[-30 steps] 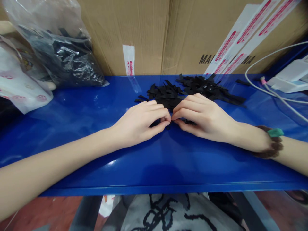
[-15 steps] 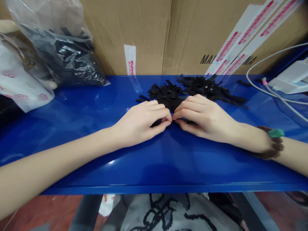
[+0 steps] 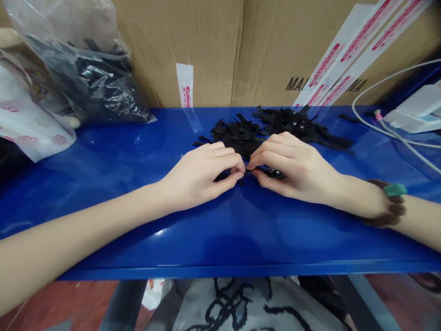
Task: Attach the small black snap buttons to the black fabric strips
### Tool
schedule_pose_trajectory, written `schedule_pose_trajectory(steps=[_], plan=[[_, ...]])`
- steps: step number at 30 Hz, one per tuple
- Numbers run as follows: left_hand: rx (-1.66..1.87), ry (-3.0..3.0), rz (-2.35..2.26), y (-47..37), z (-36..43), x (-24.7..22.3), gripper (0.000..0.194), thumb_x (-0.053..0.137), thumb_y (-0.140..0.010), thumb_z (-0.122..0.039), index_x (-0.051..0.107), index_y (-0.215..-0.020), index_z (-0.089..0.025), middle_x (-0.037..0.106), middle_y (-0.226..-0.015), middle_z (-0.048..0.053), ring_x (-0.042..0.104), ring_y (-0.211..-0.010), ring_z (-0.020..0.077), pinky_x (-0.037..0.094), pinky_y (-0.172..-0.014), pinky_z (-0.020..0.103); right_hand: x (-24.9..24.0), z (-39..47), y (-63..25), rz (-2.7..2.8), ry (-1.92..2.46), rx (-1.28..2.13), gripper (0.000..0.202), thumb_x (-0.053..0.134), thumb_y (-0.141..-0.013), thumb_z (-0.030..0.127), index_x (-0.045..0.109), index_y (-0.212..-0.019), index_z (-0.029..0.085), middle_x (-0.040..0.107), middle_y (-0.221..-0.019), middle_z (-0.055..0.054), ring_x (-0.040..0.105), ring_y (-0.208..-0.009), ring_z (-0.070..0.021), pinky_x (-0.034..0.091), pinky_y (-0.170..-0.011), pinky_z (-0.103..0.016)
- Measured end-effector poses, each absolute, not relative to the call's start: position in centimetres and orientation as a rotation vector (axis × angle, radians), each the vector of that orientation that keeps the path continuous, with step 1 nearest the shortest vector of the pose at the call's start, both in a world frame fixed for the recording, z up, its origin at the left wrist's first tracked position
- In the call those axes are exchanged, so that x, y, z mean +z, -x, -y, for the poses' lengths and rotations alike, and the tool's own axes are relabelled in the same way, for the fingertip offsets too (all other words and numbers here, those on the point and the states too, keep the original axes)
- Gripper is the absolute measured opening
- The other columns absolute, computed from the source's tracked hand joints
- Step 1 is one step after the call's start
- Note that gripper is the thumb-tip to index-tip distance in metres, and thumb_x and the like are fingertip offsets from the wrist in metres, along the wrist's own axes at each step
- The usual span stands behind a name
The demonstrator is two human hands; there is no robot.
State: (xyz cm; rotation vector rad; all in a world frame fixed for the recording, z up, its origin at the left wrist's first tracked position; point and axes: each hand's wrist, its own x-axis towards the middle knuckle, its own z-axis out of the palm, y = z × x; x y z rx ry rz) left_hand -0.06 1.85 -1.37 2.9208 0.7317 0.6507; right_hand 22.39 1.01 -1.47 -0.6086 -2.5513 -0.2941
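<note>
My left hand [image 3: 203,174] and my right hand [image 3: 296,168] meet fingertip to fingertip over the table's middle. Each is closed in a pinch of thumb and index finger. A small black piece [image 3: 247,171] shows between the two pinches; my fingers cover most of it. Just behind my hands lies a loose heap of short black strips [image 3: 234,131]. A second black heap [image 3: 296,122], with small white marks on some pieces, spreads behind my right hand. Below the right palm are black pieces with white print [image 3: 275,173], partly hidden. A tiny black bit [image 3: 241,183] rests under my left fingertips.
The blue table [image 3: 220,234] runs up to a large cardboard box [image 3: 206,37]. At the back left stand a clear plastic bag of black pieces [image 3: 103,78] and a white patterned bag [image 3: 34,124]. White cables [image 3: 406,138] and a white device [image 3: 418,110] occupy the right side.
My right hand has lifted slightly, so more of the printed black pieces shows beneath it. Both hands keep their pinches at nearly the same spot.
</note>
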Motion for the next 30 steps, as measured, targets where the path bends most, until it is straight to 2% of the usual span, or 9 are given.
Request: schedule_pose_trajectory(steps=[14,16,20,23,25,30], plan=[[0.657,-2.873,-0.829,0.13,-1.69,-1.21,0.01,0.05,-0.087,-0.018,0.057,-0.08,-0.018,0.059,-0.073,-0.002,0.05,-0.072,0.0132,0.038,-0.067,0.026,-1.57,-1.07,-22.42,2.533,0.581,-0.301,0.014,0.048,-0.092,0.02,0.061,-0.098,0.016,0.065,-0.083,-0.006,0.056,-0.078,-0.0181,0.044,-0.07,-0.034],[0.673,-2.862,-0.829,0.1,-1.67,-1.22,0.007,0.055,-0.086,-0.022,0.057,-0.082,-0.018,0.06,-0.074,-0.002,0.052,-0.073,0.0132,0.039,-0.067,0.026,-1.59,-1.02,-22.39,2.536,0.565,-0.295,0.014,0.049,-0.092,0.019,0.061,-0.097,0.015,0.064,-0.083,-0.006,0.055,-0.078,-0.0178,0.044,-0.07,-0.033],[0.692,-2.878,-0.802,0.14,-1.74,-1.38,0.021,0.062,-0.086,-0.037,0.058,-0.092,-0.018,0.061,-0.081,-0.001,0.055,-0.078,0.0139,0.041,-0.07,0.026,-1.59,-0.84,-22.32,2.544,0.537,-0.26,0.011,0.05,-0.092,0.018,0.06,-0.097,0.014,0.064,-0.085,-0.006,0.055,-0.078,-0.0164,0.046,-0.071,-0.03],[0.696,-2.926,-0.753,0.19,-1.93,-1.55,0.01,0.055,-0.092,-0.028,0.058,-0.09,-0.018,0.063,-0.084,-0.001,0.055,-0.08,0.0133,0.041,-0.073,0.026,-1.58,-0.77,-22.33,2.553,0.526,-0.251,0.011,0.049,-0.093,0.018,0.059,-0.096,0.015,0.063,-0.085,-0.006,0.055,-0.078,-0.0156,0.047,-0.071,-0.029],[0.704,-2.935,-0.735,0.19,-2.02,-1.6,0.01,0.05,-0.094,-0.021,0.058,-0.089,-0.018,0.064,-0.086,-0.001,0.055,-0.081,0.013,0.041,-0.075,0.026,-1.59,-0.77,-22.36,2.558,0.526,-0.254,0.011,0.049,-0.094,0.018,0.059,-0.096,0.015,0.064,-0.085,-0.006,0.055,-0.077,-0.0154,0.047,-0.071,-0.029],[0.706,-2.934,-0.749,0.09,-1.99,-1.52,0.01,0.051,-0.093,-0.02,0.06,-0.088,-0.018,0.064,-0.085,0.0,0.054,-0.079,0.0134,0.041,-0.074,0.026,-1.65,-0.8,-22.39,2.58,0.53,-0.255,0.013,0.047,-0.095,0.019,0.059,-0.096,0.015,0.065,-0.085,-0.007,0.056,-0.079,-0.0159,0.048,-0.072,-0.031]])
